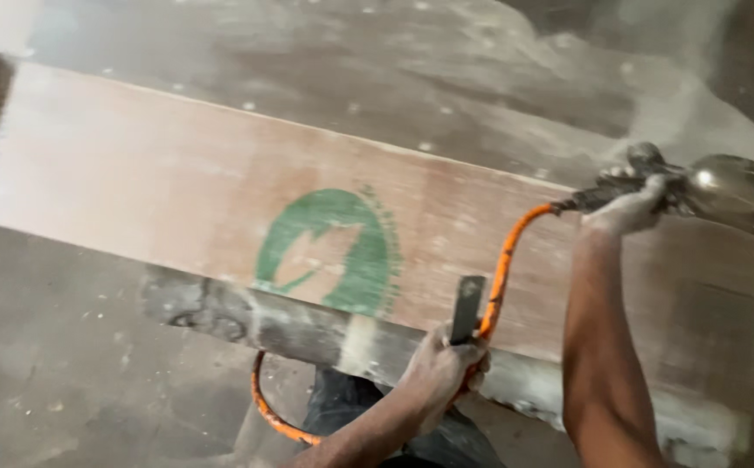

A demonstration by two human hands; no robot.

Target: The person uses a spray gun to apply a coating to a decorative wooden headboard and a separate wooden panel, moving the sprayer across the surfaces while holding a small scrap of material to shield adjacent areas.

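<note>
Pale brown plywood, a long flat board point(178, 186) with a green round emblem point(334, 251) stamped on its face, lies across a dusty grey support beam point(308, 329), raised off the gritty concrete floor point(56, 373), probably so its surface can be worked at a handy height. The right hand point(633, 208) is wrapped tight around the grip of a shiny metal spray gun point(724, 191), held out over the board's far end. The left hand point(442, 368) is closed on the ribbed orange rubber hose point(503, 269) together with a flat dark metal strip point(466, 308), seemingly keeping the looping hose off the board. Blur softens the gun's details.
</note>
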